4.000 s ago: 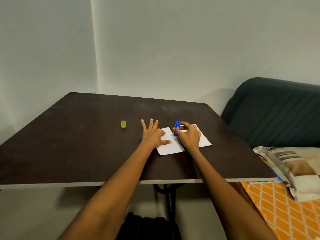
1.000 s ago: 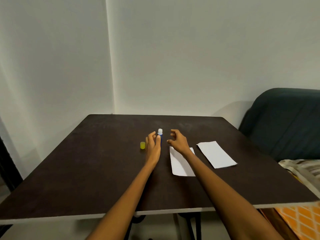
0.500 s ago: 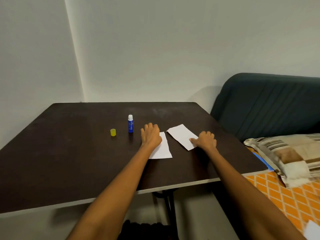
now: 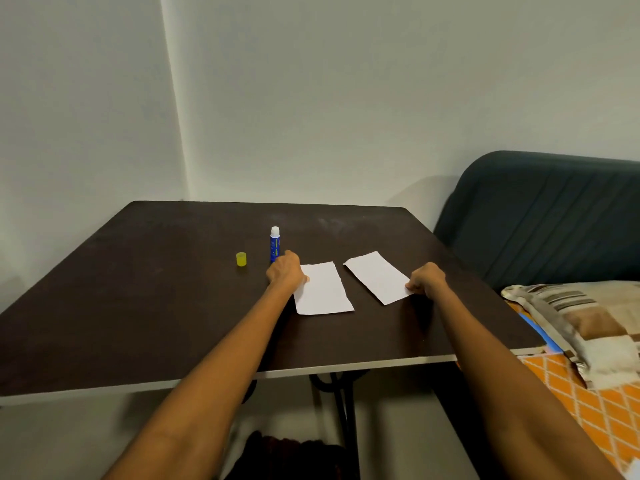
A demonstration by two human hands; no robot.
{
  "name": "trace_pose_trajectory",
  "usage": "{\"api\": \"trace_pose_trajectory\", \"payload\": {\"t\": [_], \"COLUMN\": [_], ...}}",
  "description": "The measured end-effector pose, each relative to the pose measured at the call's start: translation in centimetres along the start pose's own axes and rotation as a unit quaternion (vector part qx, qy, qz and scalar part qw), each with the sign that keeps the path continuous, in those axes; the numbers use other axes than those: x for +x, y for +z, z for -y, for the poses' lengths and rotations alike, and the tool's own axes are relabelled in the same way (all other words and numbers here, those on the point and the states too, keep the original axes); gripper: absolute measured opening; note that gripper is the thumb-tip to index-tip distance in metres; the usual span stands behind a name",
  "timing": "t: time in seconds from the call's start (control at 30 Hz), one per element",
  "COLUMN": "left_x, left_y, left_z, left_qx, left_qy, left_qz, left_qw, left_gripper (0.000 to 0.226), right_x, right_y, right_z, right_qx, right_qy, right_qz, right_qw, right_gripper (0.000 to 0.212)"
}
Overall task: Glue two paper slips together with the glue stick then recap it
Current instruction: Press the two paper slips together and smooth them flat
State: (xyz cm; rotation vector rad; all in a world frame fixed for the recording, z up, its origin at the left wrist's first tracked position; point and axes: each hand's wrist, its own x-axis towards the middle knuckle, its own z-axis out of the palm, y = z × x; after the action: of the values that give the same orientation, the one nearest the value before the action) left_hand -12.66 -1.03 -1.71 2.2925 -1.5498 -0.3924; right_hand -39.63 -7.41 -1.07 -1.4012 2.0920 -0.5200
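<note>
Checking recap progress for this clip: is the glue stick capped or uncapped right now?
Uncapped. The glue stick stands upright on the table with its white tip bare; the yellow cap sits apart beside it.
</note>
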Motion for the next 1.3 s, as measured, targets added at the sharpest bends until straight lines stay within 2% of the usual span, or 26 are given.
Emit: {"api": "trace_pose_trajectory", "payload": {"t": [0.13, 0.27, 0.47, 0.63, 0.8, 0.93, 1.17, 1.3], "left_x": [0.1, 0.2, 0.2, 0.4, 1.2, 1.3, 1.6, 1.3], "left_y": [-0.4, -0.5, -0.4, -0.4, -1.0, -1.1, -1.6, -1.4], "left_z": [0.3, 0.9, 1.8, 2.4, 3.1, 3.2, 3.1, 3.3], "left_qx": [-0.023, -0.070, -0.144, -0.186, -0.292, -0.297, -0.303, -0.347], "left_qy": [-0.027, -0.044, -0.064, -0.072, -0.103, -0.098, -0.080, -0.102], "left_qz": [0.006, -0.005, -0.031, -0.032, 0.004, 0.022, 0.075, 0.088], "left_qw": [0.999, 0.997, 0.987, 0.979, 0.951, 0.950, 0.947, 0.928], "left_gripper": [0.041, 0.037, 0.033, 0.030, 0.041, 0.032, 0.036, 0.032], "right_x": [-0.4, -0.8, -3.4, -6.2, -7.3, -7.5, -8.1, -8.3], "right_y": [0.2, 0.1, 0.5, 4.2, 8.0, 9.1, 9.5, 9.6], "right_z": [-0.8, -1.5, 0.4, 3.2, 4.4, 5.4, 6.1, 6.1], "right_qx": [0.051, 0.154, 0.396, 0.496, 0.470, 0.443, 0.433, 0.432], "right_qy": [-0.012, -0.033, -0.111, -0.081, -0.085, -0.099, -0.098, -0.100], "right_qz": [-0.036, -0.016, 0.051, 0.157, 0.214, 0.236, 0.229, 0.221], "right_qw": [0.998, 0.987, 0.910, 0.850, 0.852, 0.859, 0.866, 0.869], "right_gripper": [0.027, 0.022, 0.025, 0.012, 0.007, 0.007, 0.007, 0.008]}}
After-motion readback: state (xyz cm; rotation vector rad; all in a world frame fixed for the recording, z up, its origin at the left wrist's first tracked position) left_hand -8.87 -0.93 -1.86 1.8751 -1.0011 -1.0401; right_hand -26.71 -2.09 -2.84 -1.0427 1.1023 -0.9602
